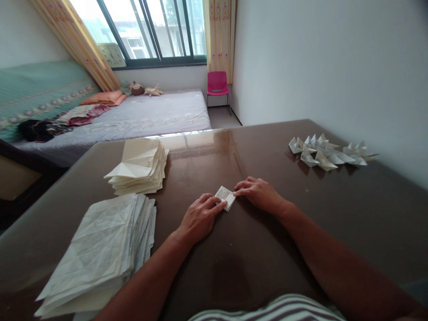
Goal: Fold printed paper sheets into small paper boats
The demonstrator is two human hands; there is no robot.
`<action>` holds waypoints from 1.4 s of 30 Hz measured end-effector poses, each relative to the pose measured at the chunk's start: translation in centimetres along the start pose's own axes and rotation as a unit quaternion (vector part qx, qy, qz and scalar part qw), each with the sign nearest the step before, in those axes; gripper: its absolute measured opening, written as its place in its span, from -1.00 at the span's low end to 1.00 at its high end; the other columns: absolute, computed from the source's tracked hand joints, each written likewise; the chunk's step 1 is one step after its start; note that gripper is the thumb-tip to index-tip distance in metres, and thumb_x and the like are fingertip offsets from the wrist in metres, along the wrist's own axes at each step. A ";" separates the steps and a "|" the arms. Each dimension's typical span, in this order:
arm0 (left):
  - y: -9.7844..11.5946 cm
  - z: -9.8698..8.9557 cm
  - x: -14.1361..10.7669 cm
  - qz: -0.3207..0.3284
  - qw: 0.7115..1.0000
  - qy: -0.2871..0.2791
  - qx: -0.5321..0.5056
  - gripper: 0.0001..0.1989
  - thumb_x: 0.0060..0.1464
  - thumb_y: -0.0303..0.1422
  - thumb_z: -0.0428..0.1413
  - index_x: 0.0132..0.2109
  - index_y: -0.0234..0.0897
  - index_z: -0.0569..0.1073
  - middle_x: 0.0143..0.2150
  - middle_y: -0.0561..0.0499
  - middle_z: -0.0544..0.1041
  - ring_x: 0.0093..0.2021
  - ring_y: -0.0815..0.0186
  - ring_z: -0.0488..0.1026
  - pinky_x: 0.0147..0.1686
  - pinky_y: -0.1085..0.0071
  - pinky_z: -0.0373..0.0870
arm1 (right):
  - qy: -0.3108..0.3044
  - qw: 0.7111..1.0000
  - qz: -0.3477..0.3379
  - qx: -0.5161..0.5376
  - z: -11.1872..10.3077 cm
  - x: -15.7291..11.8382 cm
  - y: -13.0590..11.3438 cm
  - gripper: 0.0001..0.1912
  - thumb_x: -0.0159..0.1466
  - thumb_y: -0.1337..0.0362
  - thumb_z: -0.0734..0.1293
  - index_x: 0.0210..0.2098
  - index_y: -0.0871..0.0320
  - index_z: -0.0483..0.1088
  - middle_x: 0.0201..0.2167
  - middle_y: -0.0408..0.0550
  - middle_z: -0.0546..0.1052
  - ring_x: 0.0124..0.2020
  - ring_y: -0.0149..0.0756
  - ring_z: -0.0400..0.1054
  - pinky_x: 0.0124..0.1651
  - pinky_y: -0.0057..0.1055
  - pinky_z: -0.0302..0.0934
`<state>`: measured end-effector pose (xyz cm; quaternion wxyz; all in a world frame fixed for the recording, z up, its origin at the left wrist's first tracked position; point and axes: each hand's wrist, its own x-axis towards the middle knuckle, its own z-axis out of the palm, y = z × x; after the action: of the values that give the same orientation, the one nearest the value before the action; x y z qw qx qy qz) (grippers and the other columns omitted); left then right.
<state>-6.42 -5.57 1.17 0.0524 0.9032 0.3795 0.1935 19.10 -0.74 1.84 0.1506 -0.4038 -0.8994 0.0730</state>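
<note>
Lying nearest to the left edge of the tabletop [230, 263], the larger paper stack [96, 236] has its creased sheets piled flat, probably so that they stay together and do not fill your working place. Behind it, toward the far left corner, is the smaller cream stack [138, 169], separate, perhaps because its sheets are of another size. Next comes your left hand [198, 218], rather narrow, with thumb and fingers holding the left side of the small folded paper [225, 194]. This paper lies between both hands, around the middle of the tabletop, where you can reach it equally from two sides. Your right hand [259, 194] holds its right corner by the fingertips, which likely keeps it from turning; how strongly you press, I cannot tell. Toward the far right corner, near the wall [317, 67], the pointed paper shapes [325, 161] stand grouped, apart from your arms, maybe so nothing crushes them.
</note>
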 end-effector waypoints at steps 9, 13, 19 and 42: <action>0.4 -0.1 0.1 -0.001 0.999 -0.017 0.051 -0.64 0.21 -0.43 -0.04 0.09 -0.03 0.42 0.02 -0.05 0.45 0.09 0.15 0.27 0.06 0.16 0.30 | -0.005 1.000 -0.002 0.003 0.1 0.0 0.0 -0.65 0.30 0.38 0.24 -0.10 -0.19 0.51 -0.06 -0.16 0.54 -0.11 -0.24 0.29 -0.11 -0.31 0.17; 0.8 0.0 0.3 0.012 0.999 -0.033 0.033 -0.66 0.23 -0.45 -0.07 0.09 -0.12 0.41 0.00 -0.06 0.46 0.10 0.17 0.28 0.09 0.18 0.27 | -0.008 1.000 -0.004 -0.007 0.2 -0.1 -0.1 -0.67 0.31 0.36 0.23 -0.09 -0.17 0.51 -0.06 -0.16 0.54 -0.12 -0.22 0.29 -0.11 -0.30 0.18; 1.4 0.1 0.3 -0.005 0.996 -0.057 0.065 -0.69 0.23 -0.42 -0.04 0.08 -0.12 0.39 -0.03 -0.05 0.47 0.00 0.18 0.36 -0.05 0.24 0.37 | -0.008 1.000 0.003 -0.008 0.1 -0.3 -0.4 -0.65 0.30 0.39 0.21 -0.11 -0.14 0.52 -0.06 -0.14 0.54 -0.10 -0.21 0.30 -0.08 -0.27 0.18; 1.6 0.5 0.1 0.005 0.998 -0.046 0.051 -0.75 0.25 -0.32 -0.03 0.02 -0.19 0.42 -0.09 -0.04 0.47 -0.05 0.21 0.39 -0.04 0.24 0.41 | -0.098 0.992 -0.069 -0.042 2.9 0.5 -3.1 -0.20 0.30 -0.23 -0.01 0.37 0.09 -0.11 0.38 -0.02 -0.02 0.39 -0.13 -0.24 0.35 -0.02 -0.39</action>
<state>-5.12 -6.58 1.10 0.0231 0.9148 0.3810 0.1322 15.68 -2.46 0.03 0.0492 -0.3376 -0.9378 0.0639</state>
